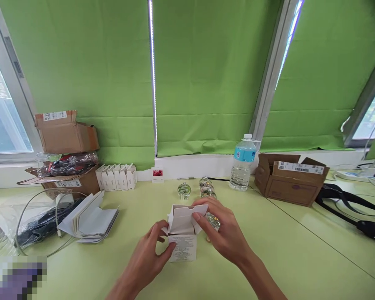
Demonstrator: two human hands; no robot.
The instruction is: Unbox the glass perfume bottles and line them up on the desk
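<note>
A small white carton (183,248) with printed text on its front stands on the table, its top open and its flaps raised. My left hand (154,248) grips the carton's left side, thumb on the front face. Between thumb and fingers, my right hand (220,227) pinches a flap at the carton's upper right. The carton's inside is hidden from this angle. Just behind the carton lies a clear glass ornament (184,190), and to its right runs a row of similar glass ornaments (208,191), partly covered by my right hand.
Flat white cartons (93,221) are stacked on the left, with several standing white boxes (120,178) behind. Brown boxes (68,137) pile up at far left. A water bottle (242,164), an open cardboard box (290,183) and a black strap (346,208) stand right.
</note>
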